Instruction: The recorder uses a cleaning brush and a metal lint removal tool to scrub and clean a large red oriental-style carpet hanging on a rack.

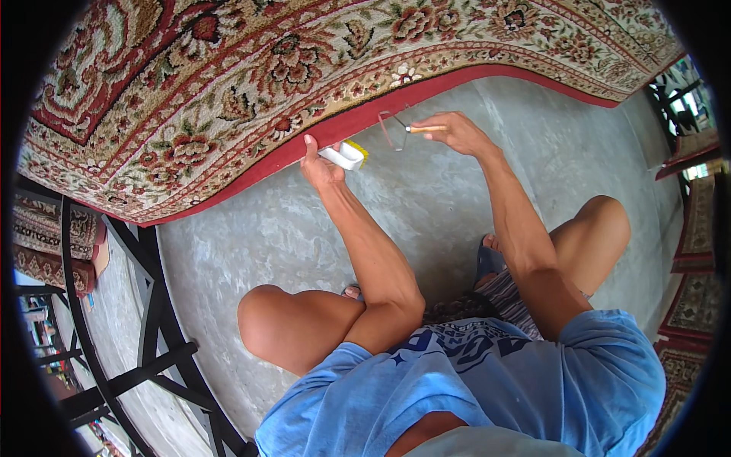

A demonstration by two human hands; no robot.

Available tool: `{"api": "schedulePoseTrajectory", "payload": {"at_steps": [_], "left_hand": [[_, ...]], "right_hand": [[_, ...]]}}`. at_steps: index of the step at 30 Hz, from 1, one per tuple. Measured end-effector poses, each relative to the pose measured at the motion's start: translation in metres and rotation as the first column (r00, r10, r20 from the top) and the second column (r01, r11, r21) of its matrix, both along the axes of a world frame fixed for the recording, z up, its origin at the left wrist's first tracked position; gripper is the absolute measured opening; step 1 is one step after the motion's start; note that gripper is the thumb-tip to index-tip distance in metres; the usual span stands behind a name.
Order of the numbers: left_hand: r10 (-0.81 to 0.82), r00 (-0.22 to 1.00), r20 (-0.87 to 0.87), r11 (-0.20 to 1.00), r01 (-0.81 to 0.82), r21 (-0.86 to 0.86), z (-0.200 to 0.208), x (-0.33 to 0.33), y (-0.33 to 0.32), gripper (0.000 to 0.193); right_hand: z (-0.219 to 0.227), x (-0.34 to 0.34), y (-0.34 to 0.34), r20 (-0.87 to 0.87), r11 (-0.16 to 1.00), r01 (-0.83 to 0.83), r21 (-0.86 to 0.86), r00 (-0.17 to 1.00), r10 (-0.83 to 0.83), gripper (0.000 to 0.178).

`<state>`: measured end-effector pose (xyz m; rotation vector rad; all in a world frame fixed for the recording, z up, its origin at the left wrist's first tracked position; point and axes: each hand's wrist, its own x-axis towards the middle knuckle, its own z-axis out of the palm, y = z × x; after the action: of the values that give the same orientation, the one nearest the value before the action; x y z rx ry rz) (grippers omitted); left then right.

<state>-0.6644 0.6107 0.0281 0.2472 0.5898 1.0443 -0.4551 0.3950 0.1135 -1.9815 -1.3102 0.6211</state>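
A large floral carpet (297, 68) with a red border hangs across the far side, its lower edge curving in front of me. My left hand (324, 167) is closed on a white-handled brush (343, 156) with yellow bristles, its thumb at the red edge. Closed around the wooden handle, my right hand (461, 133) holds a tool (426, 128) with a thin, angular metal frame. The frame's reddish far bar stands close to the carpet's red edge; whether it touches cannot be told.
Grey concrete floor (251, 236) lies beneath my bent knees. On the left is a black metal frame (145, 335), with another patterned carpet (53, 236) beyond it. More red-bordered carpets (693, 297) hang or lie along the right side.
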Motion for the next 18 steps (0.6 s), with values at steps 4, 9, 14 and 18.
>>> {"api": "schedulePoseTrajectory", "payload": {"at_steps": [4, 9, 14, 18], "left_hand": [[-0.023, 1.0, -0.008, 0.999, 0.023, 0.025, 0.004, -0.001, -0.003, 0.036], [0.019, 0.997, -0.081, 0.999, -0.021, -0.031, 0.011, 0.007, -0.008, 0.035], [-0.002, 1.0, 0.001, 1.0, 0.002, 0.016, -0.007, -0.002, 0.004, 0.035], [-0.018, 1.0, 0.016, 1.0, 0.018, 0.022, -0.003, 0.004, -0.001, 0.034]], "right_hand": [[-0.016, 0.005, -0.001, -0.07, 0.984, 0.177, 0.019, 0.982, -0.175, 0.036], [-0.039, 0.043, -0.032, -0.18, 0.967, 0.246, 0.061, 0.956, -0.231, 0.034], [-0.018, 0.038, -0.032, -0.37, 0.979, 0.192, -0.068, 0.906, -0.203, 0.037], [-0.041, 0.023, -0.022, -0.541, 0.921, 0.389, 0.031, 0.781, -0.312, 0.04]]}}
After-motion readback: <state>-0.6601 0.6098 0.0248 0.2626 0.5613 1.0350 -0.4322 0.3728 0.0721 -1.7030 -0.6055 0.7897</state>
